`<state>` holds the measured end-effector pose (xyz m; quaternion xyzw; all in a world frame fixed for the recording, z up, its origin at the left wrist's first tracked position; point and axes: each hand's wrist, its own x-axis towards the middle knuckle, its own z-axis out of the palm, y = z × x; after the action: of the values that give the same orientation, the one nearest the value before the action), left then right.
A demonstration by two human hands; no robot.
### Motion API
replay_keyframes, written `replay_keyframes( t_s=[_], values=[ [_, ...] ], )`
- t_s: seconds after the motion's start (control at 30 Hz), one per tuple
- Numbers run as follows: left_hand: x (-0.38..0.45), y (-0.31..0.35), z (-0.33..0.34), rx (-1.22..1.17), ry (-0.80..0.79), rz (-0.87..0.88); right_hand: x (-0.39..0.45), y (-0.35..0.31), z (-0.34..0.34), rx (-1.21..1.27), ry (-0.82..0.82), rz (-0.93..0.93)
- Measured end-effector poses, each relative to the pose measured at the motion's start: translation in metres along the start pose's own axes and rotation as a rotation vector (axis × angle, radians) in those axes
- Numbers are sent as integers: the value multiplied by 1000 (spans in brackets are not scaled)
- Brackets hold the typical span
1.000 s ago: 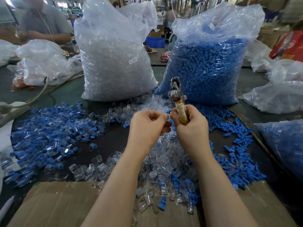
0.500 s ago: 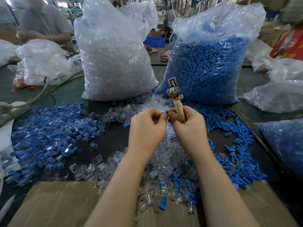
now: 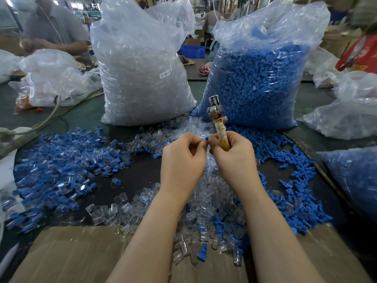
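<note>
Held item: small blue-and-clear plastic piece (image 3: pixel 204 137), centre frame, pinched where left hand (image 3: pixel 183 160) and right hand (image 3: pixel 234 160) meet, long axis left-right. Right hand also grips upright tan-wrapped metal-headed tool (image 3: pixel 222 137)

Beyond the fingers (image 3: pixel 189 144), on the dark bench (image 3: pixel 138 172), stand two tall sacks. The clear plastic sack of transparent pieces (image 3: pixel 142 78), with a white label (image 3: pixel 164 74), is beyond and to their left. The clear plastic sack of blue pieces (image 3: pixel 259 84) is beyond and to their right. Far back between the sacks sits a blue crate (image 3: pixel 192 51). Left of the fingers spreads a loose heap of blue and clear pieces (image 3: pixel 57 160). Nearer than the fingers lies a brown cardboard sheet (image 3: pixel 71 256). Far to the left are a pale cable (image 3: pixel 51 115), a crumpled clear bag (image 3: pixel 53 76) and a person in a grey shirt (image 3: pixel 55 27).
</note>
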<state>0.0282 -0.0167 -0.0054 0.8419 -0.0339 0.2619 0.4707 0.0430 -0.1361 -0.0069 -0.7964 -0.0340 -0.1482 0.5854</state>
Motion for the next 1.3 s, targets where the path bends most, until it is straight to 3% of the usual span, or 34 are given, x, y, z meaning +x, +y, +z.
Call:
replay_keyframes(
  t_s=[0.23, 0.4, 0.63, 1.0, 1.3],
  values=[
    [1, 1, -1, -31, -9, -72, -1, -6, -8, -17, -89, -5],
    [5, 2, -5, -286, 0, -237, 2, -1, -23, -41, -263, 57],
    [7, 2, -9, -445, 13, -233, 0, 0, -32, -137, -447, 88],
    [9, 2, -16, -480, -2, -188, 2, 5, -33, -174, -516, 64],
    [10, 2, -19, -461, -18, -202, 1, 6, -30, -272, -465, -18]
  ],
)
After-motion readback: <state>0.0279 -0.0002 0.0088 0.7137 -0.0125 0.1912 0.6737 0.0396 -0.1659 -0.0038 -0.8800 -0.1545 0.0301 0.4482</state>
